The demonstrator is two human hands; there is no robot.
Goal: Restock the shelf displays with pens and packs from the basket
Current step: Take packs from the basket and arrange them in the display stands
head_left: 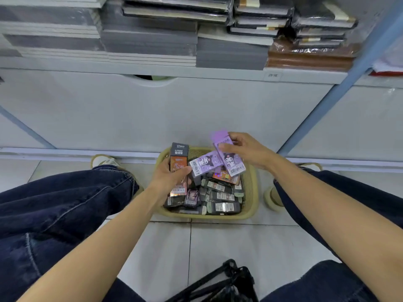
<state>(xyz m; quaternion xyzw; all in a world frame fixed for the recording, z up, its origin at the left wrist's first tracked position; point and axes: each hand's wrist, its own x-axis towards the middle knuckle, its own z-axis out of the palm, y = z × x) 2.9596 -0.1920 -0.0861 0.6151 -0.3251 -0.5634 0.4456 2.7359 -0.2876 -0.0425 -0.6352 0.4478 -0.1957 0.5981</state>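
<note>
Early going, seemingly — left hand (169,177) curled round an orange pack (178,165), right hand (247,149) pinching a purple pack (229,159), basket (254,192) below heaped with plenty left to shelve.

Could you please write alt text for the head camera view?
A person's left hand holds an orange-and-black pack and the right hand a purple pack above a yellow basket of packs on the floor, below shelved notebooks.

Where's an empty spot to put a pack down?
The bare floor tiles between the basket and the black frame near your knees are free. A smaller patch lies between the basket and the left shoe. The basket is packed full, and the shelf above is stacked with notebooks.
</note>
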